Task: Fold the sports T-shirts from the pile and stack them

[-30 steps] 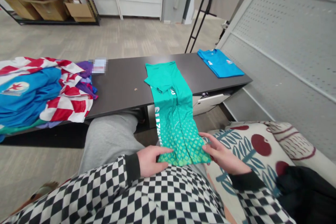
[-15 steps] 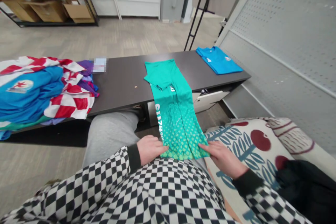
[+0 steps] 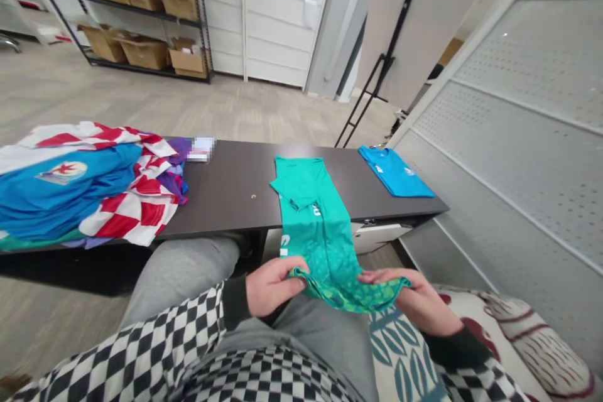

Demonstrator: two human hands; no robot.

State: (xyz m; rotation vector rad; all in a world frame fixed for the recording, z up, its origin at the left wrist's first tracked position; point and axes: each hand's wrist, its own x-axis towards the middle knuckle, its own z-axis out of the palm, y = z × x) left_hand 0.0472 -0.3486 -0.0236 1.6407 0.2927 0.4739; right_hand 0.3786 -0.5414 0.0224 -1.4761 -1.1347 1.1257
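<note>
A green jersey (image 3: 325, 226) with white lettering lies lengthwise over the dark table (image 3: 226, 182), its sleeve folded inward. The patterned hem end hangs off the near edge, above my lap. My left hand (image 3: 273, 286) pinches the hem's left corner between thumb and fingers. At the other corner, my right hand (image 3: 419, 298) grips the hem, with some fingers lying along the cloth. Between both hands the hem sags and curls upward.
A folded blue T-shirt (image 3: 398, 173) lies on the table's right end. Heaped jerseys (image 3: 70, 182) cover the left end, with a blurred card (image 3: 201, 149) beside them. A patterned cushion (image 3: 405, 352) is at my right; a perforated partition (image 3: 527, 113) stands beyond it. Shelves with cardboard boxes (image 3: 141, 50) stand behind.
Both hands have lifted the jersey's hem from lying flat near my lap, and it now curls up. The right hand has moved slightly outward. My view has tilted up.
</note>
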